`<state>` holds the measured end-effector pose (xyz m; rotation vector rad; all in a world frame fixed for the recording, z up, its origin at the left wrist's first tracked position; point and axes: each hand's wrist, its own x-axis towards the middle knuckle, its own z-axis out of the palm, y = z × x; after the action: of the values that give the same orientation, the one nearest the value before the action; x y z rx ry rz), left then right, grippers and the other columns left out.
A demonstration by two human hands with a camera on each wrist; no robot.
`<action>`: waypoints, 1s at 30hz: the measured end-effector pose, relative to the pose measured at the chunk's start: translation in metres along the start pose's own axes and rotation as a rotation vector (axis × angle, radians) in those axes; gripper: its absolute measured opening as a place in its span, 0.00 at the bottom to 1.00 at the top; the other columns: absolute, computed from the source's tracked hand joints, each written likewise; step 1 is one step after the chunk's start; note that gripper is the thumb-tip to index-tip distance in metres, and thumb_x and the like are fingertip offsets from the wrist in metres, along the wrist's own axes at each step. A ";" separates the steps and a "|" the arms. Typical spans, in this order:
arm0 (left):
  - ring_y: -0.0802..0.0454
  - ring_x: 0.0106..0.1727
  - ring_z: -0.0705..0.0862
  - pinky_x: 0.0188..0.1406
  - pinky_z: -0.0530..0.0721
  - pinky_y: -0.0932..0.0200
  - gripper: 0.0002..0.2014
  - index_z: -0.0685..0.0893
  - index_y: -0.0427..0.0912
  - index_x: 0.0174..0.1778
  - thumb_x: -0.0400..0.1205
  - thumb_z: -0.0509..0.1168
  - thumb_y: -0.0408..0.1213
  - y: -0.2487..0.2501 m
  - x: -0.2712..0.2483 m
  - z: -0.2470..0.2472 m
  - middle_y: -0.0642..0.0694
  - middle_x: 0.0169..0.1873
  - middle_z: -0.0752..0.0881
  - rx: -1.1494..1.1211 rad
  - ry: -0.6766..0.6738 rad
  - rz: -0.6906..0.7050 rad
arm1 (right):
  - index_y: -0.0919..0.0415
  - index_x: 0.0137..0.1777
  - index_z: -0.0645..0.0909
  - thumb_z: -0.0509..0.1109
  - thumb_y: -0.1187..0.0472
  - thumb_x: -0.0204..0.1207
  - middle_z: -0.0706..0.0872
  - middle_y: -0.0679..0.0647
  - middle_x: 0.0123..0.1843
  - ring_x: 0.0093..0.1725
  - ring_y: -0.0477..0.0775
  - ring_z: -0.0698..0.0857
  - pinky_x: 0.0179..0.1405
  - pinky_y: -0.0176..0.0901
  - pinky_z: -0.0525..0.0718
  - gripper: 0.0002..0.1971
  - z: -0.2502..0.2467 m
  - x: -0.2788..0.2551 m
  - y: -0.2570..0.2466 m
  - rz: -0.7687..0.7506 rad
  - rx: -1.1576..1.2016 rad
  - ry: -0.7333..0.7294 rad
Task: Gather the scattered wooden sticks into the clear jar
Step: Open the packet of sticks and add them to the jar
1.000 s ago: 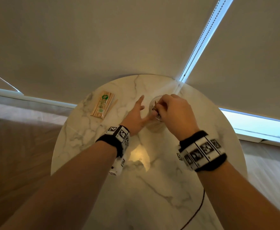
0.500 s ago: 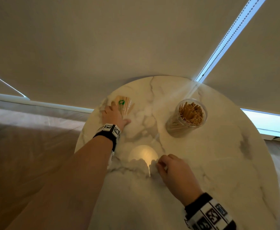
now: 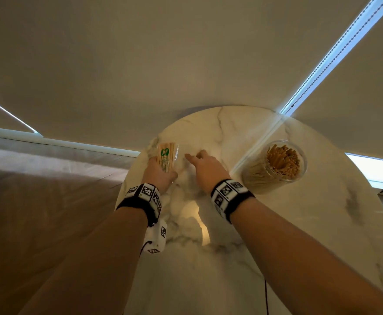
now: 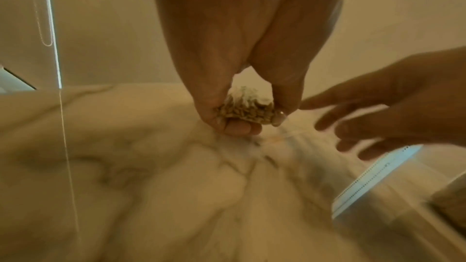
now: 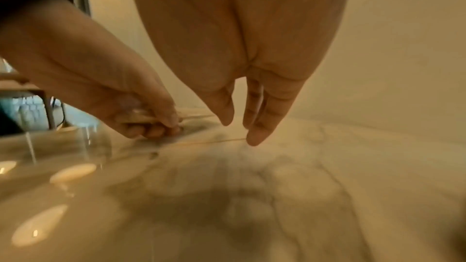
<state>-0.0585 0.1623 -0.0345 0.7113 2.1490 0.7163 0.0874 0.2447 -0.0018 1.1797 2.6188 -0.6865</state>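
A clear jar [image 3: 276, 169] packed with wooden sticks stands upright on the right of the round marble table [image 3: 299, 246]. My left hand [image 3: 161, 176] grips a clear packet of sticks [image 3: 166, 155] with a green logo near the table's far left edge. In the left wrist view the thumb and fingers of the left hand [image 4: 247, 121] pinch the packet's end [image 4: 248, 110]. My right hand [image 3: 192, 156] reaches beside the packet with straight fingers and holds nothing. The right hand's [image 5: 235, 128] fingertips hover just above a single loose stick [image 5: 211, 141] lying on the marble.
A roller blind with a bead chain [image 3: 335, 48] hangs just behind the table. The table's left edge drops to a wooden floor [image 3: 38, 212]. A thin black cable [image 3: 266, 298] runs over the near edge.
Both hands left the jar. The left hand went to the far-left packet and took hold of it; the right hand dipped to the table's near side, then moved up beside the packet.
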 end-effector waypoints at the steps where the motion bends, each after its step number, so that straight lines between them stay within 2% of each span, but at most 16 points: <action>1: 0.43 0.51 0.84 0.44 0.78 0.57 0.32 0.70 0.40 0.75 0.76 0.76 0.35 -0.003 0.000 -0.001 0.43 0.58 0.85 -0.022 -0.007 0.009 | 0.53 0.83 0.69 0.58 0.67 0.85 0.73 0.62 0.72 0.65 0.67 0.79 0.66 0.56 0.80 0.26 0.000 0.010 -0.004 -0.028 -0.059 -0.008; 3: 0.44 0.52 0.84 0.49 0.77 0.56 0.33 0.70 0.40 0.76 0.76 0.76 0.36 -0.006 -0.003 -0.002 0.43 0.58 0.85 -0.041 -0.011 0.037 | 0.59 0.76 0.76 0.57 0.67 0.86 0.74 0.61 0.70 0.65 0.66 0.78 0.63 0.57 0.82 0.20 0.002 0.018 -0.009 -0.042 -0.177 -0.037; 6: 0.47 0.54 0.82 0.53 0.76 0.57 0.36 0.67 0.39 0.79 0.77 0.76 0.37 -0.010 -0.005 -0.004 0.47 0.57 0.82 -0.064 -0.011 0.053 | 0.63 0.69 0.77 0.57 0.67 0.87 0.76 0.61 0.66 0.63 0.64 0.79 0.57 0.54 0.83 0.14 0.012 0.017 -0.009 -0.069 -0.255 -0.025; 9: 0.50 0.55 0.81 0.53 0.76 0.58 0.36 0.66 0.38 0.80 0.79 0.76 0.38 -0.009 -0.008 -0.006 0.48 0.59 0.80 -0.082 -0.010 0.059 | 0.65 0.68 0.76 0.56 0.65 0.88 0.77 0.61 0.65 0.63 0.63 0.80 0.55 0.53 0.82 0.13 0.020 0.006 -0.004 -0.054 -0.253 -0.036; 12: 0.50 0.55 0.81 0.53 0.76 0.58 0.35 0.66 0.38 0.80 0.79 0.75 0.37 -0.005 -0.010 -0.005 0.46 0.61 0.81 -0.096 -0.020 0.056 | 0.66 0.65 0.75 0.57 0.65 0.86 0.80 0.63 0.63 0.62 0.64 0.82 0.56 0.51 0.82 0.11 0.013 -0.013 -0.003 0.057 -0.142 -0.032; 14: 0.47 0.56 0.82 0.54 0.77 0.56 0.35 0.67 0.39 0.79 0.79 0.75 0.36 -0.003 -0.012 -0.003 0.43 0.63 0.83 -0.099 -0.024 0.055 | 0.65 0.60 0.75 0.61 0.64 0.84 0.82 0.62 0.56 0.55 0.64 0.84 0.50 0.50 0.80 0.08 -0.004 -0.033 -0.006 0.103 0.035 0.102; 16: 0.44 0.58 0.84 0.54 0.78 0.55 0.34 0.67 0.38 0.78 0.79 0.75 0.35 -0.003 -0.013 0.000 0.41 0.65 0.84 -0.100 -0.015 0.052 | 0.63 0.59 0.75 0.64 0.64 0.82 0.83 0.58 0.49 0.46 0.61 0.84 0.43 0.53 0.83 0.08 -0.030 -0.061 -0.010 0.086 0.191 0.364; 19: 0.41 0.58 0.85 0.55 0.80 0.53 0.33 0.68 0.38 0.77 0.78 0.75 0.35 -0.002 -0.015 0.003 0.39 0.64 0.85 -0.089 0.006 0.047 | 0.54 0.77 0.70 0.65 0.65 0.83 0.83 0.50 0.45 0.40 0.50 0.82 0.37 0.44 0.82 0.23 -0.079 -0.105 -0.006 0.066 0.331 0.751; 20: 0.41 0.58 0.85 0.55 0.80 0.53 0.33 0.68 0.38 0.77 0.78 0.75 0.35 0.000 -0.015 0.004 0.39 0.64 0.85 -0.088 0.012 0.048 | 0.51 0.79 0.69 0.65 0.64 0.83 0.82 0.49 0.45 0.40 0.49 0.82 0.38 0.43 0.82 0.25 -0.094 -0.117 0.000 0.086 0.337 0.846; 22: 0.43 0.55 0.83 0.54 0.79 0.54 0.33 0.69 0.37 0.77 0.78 0.75 0.34 0.002 -0.017 0.005 0.39 0.64 0.85 -0.092 0.015 0.048 | 0.47 0.79 0.70 0.64 0.64 0.84 0.83 0.50 0.47 0.42 0.50 0.83 0.42 0.47 0.85 0.24 -0.112 -0.130 0.021 0.147 0.343 0.996; 24: 0.45 0.54 0.82 0.53 0.77 0.55 0.33 0.69 0.37 0.77 0.77 0.75 0.33 0.004 -0.020 0.006 0.38 0.64 0.84 -0.098 0.010 0.038 | 0.40 0.80 0.66 0.64 0.64 0.83 0.83 0.48 0.47 0.43 0.50 0.84 0.45 0.46 0.85 0.28 -0.117 -0.135 0.044 0.214 0.379 1.062; 27: 0.44 0.54 0.82 0.54 0.78 0.55 0.33 0.70 0.36 0.76 0.77 0.76 0.33 0.004 -0.023 0.010 0.37 0.64 0.85 -0.102 0.003 0.030 | 0.35 0.85 0.57 0.63 0.65 0.83 0.83 0.49 0.48 0.45 0.51 0.85 0.49 0.47 0.86 0.36 -0.112 -0.134 0.073 0.274 0.386 1.005; 30: 0.44 0.54 0.82 0.54 0.78 0.55 0.33 0.70 0.36 0.77 0.77 0.76 0.33 0.001 -0.026 0.014 0.37 0.64 0.85 -0.097 0.001 0.025 | 0.38 0.81 0.63 0.64 0.66 0.81 0.83 0.50 0.44 0.43 0.53 0.86 0.47 0.51 0.87 0.32 -0.103 -0.128 0.089 0.289 0.377 0.918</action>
<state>-0.0322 0.1485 -0.0297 0.6869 2.0947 0.8285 0.2407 0.2616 0.1038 2.4029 2.9186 -0.7080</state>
